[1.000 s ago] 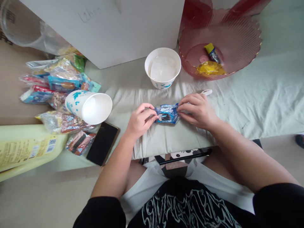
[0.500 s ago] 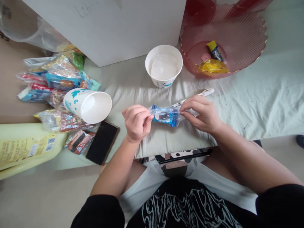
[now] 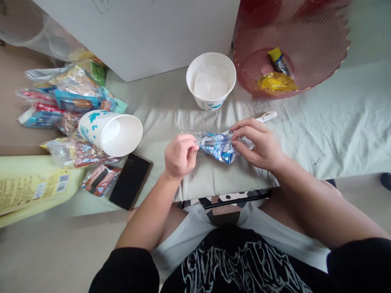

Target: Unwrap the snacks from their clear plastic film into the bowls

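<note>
My left hand (image 3: pixel 181 156) is closed, thumb and fingers pinching the left end of a clear plastic wrapper (image 3: pixel 200 138). Blue-printed packaging (image 3: pixel 222 148) shows inside the clear film, crumpled and glossy; its contents are hard to make out. At the wrapper's right end, my right hand (image 3: pixel 256 142) grips the film between thumb and fingers. A white-handled tool like a slim cutter (image 3: pixel 269 116) lies on the cloth, partly hidden behind my right hand.
A white paper bowl (image 3: pixel 210 77) stands ahead, beside a pink ribbed bowl (image 3: pixel 324 61) containing yellow wrappers (image 3: pixel 276 82). To the left are a tipped paper cup (image 3: pixel 111 132), a phone (image 3: pixel 130 181), several snack packets (image 3: pixel 77 97) and a yellow container (image 3: pixel 36 183). A white box (image 3: pixel 152 36) stands behind.
My left hand has moved slightly right, toward my right hand. The stretched wrapper between them has slackened and crumpled, and the blue packaging has turned and bunched up.
</note>
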The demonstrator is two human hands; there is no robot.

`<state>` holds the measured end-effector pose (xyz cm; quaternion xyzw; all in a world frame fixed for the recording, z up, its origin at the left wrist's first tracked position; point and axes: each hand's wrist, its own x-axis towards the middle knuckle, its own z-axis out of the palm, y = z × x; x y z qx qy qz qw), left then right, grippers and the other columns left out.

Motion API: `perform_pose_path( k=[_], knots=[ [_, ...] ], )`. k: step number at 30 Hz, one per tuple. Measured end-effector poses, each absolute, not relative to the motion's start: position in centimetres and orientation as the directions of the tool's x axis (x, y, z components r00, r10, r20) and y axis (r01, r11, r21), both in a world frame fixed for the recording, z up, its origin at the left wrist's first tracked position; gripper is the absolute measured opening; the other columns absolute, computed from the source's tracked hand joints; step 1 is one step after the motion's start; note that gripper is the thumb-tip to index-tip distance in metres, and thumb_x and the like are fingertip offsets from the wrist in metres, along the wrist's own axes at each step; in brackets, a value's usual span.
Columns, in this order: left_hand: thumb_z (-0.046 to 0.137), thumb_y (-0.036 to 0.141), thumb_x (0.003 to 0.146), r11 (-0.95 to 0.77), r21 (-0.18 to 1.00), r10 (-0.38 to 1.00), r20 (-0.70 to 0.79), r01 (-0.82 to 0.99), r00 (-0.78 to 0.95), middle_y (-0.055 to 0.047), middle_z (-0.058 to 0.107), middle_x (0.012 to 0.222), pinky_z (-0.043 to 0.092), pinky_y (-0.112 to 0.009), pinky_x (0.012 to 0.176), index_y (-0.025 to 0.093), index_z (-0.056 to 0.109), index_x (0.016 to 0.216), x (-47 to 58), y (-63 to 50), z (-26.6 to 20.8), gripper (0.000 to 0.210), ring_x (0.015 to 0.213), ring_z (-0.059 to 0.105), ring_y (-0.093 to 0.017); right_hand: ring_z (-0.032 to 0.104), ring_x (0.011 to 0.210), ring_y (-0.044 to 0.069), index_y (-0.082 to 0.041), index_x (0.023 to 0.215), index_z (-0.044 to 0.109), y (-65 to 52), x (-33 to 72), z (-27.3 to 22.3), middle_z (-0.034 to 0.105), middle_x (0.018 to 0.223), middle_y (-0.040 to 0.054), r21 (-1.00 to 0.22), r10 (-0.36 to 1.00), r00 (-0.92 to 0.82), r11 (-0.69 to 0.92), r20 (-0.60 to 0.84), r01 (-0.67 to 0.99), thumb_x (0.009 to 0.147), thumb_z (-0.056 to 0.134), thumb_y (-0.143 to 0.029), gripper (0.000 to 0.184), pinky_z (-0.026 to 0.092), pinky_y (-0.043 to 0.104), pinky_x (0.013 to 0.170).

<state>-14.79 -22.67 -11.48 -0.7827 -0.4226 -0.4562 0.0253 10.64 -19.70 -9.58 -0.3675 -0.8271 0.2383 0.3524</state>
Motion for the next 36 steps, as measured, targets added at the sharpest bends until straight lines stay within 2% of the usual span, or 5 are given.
perform_pose_path(
  k=[7,11,17,30,36],
  knots=[
    [0.044,0.022,0.103,-0.736,0.366,0.61,0.725,0.57,0.321,0.0,0.069,0.072,0.045,-0.02,0.054,0.022,0.049,0.096,-14.2,-23.7,-11.0,0.008,0.06,0.064,-0.011,0.069,0.101,0.024,-0.023,0.125,0.059,-19.8,10.3,-10.1,0.074,0.108,0.0065,-0.626,0.682,-0.596,0.696,0.423,0.352,0.089,0.065,-0.029,0.037,0.049,0.04,0.091],
    [0.048,0.021,0.1,-0.762,0.322,0.581,0.723,0.562,0.374,0.002,0.066,0.067,0.043,-0.022,0.053,0.022,0.051,0.092,-13.5,-24.2,-10.8,0.008,0.056,0.061,-0.011,0.06,0.075,0.018,-0.024,0.103,0.068,-19.5,10.5,-10.1,0.065,0.075,-0.0005,-0.48,0.604,-0.655,0.785,0.454,0.392,0.089,0.058,-0.014,0.019,0.044,0.034,0.075],
    [0.066,0.014,0.086,-0.705,0.334,0.651,0.655,0.626,0.383,0.009,0.059,0.058,0.035,-0.022,0.048,0.023,0.05,0.087,-13.0,-24.3,-11.1,0.019,0.047,0.053,-0.008,0.057,0.074,0.019,-0.026,0.084,0.064,-18.9,11.2,-10.1,0.063,0.077,0.002,-0.336,0.648,-0.53,0.749,0.547,0.57,0.091,0.059,-0.016,0.013,0.043,0.036,0.07],
    [0.063,0.012,0.084,-0.66,0.412,0.718,0.594,0.628,0.364,0.01,0.061,0.059,0.038,-0.02,0.046,0.023,0.052,0.088,-13.6,-24.7,-11.4,0.015,0.045,0.051,-0.006,0.051,0.05,0.008,-0.021,0.082,0.069,-18.8,14.8,-6.8,0.062,0.061,-0.0023,-0.683,0.6,-0.792,0.626,0.114,0.377,0.101,0.056,-0.027,0.024,0.038,0.024,0.05],
    [0.06,0.023,0.088,-0.592,0.48,0.777,0.553,0.647,0.301,0.011,0.05,0.049,0.034,-0.022,0.041,0.023,0.044,0.075,-13.4,-24.7,-10.9,0.02,0.039,0.046,-0.006,0.066,0.068,0.016,-0.025,0.08,0.069,-19.3,13.7,-6.8,0.07,0.075,0.0021,-0.674,0.775,-0.492,0.61,0.397,0.416,0.094,0.065,-0.03,0.016,0.051,0.032,0.063]
  ],
)
